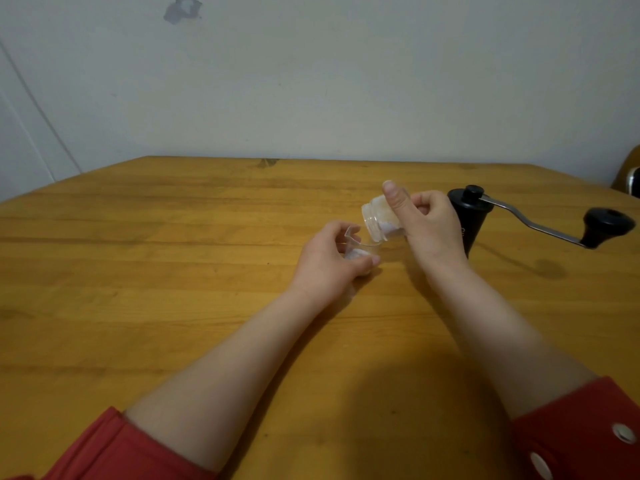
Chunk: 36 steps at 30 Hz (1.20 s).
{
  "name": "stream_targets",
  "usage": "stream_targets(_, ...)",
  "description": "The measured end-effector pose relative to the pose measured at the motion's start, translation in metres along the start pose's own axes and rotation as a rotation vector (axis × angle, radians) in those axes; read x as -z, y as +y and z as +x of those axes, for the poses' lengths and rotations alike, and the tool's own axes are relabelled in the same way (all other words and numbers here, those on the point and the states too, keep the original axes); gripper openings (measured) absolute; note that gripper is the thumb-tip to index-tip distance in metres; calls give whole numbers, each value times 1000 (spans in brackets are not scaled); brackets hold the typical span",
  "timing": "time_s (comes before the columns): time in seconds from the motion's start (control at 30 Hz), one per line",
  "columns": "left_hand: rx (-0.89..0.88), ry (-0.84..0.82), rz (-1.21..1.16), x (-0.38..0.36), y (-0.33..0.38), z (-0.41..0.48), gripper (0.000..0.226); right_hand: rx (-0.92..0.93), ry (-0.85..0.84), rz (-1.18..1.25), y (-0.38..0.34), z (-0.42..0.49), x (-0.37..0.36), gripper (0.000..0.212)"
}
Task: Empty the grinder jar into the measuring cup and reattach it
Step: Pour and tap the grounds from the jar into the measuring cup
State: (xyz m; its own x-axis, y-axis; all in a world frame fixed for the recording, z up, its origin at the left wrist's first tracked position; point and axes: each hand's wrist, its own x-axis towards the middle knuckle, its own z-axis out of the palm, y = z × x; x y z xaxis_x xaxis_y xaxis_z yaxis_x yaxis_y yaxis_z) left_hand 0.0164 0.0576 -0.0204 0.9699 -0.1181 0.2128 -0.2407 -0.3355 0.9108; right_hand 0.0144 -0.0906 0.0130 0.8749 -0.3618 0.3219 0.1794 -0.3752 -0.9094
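My right hand (pixel 427 221) grips the clear grinder jar (pixel 377 218), tilted with its threaded mouth pointing left and down over the measuring cup. White powder lies inside the jar near its mouth. My left hand (pixel 329 256) holds the small clear measuring cup (pixel 356 242) on the table, fingers curled round it; some white powder shows in the cup. The black hand grinder body (pixel 469 220) stands upright just behind my right hand, its metal crank handle (pixel 540 223) reaching right to a black knob.
The wooden table (pixel 173 271) spreads wide to the left and front. A plain wall rises behind its far edge. A dark chair part (pixel 628 174) shows at the far right edge.
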Motion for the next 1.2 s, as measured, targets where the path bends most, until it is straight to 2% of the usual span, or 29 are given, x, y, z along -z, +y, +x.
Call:
stream_targets(0.13,8,9,-17,0,-1,1,54,18,6,21,-3,-2,0,71)
stream_targets(0.3,-4,8,-20,0,-3,2,52,98,-20,58,-3,-4,0,49)
stream_targets(0.47,-3,5,-23,1,-4,2,54,133,-50,94,-4,-6,-1,41)
stream_targets(0.67,0,-1,-42,1,-3,2,54,148,-51,133,-3,-6,-3,47)
stream_targets(1.2,8,-2,-46,1,-2,2,56,190,-95,189,-4,-7,-4,35)
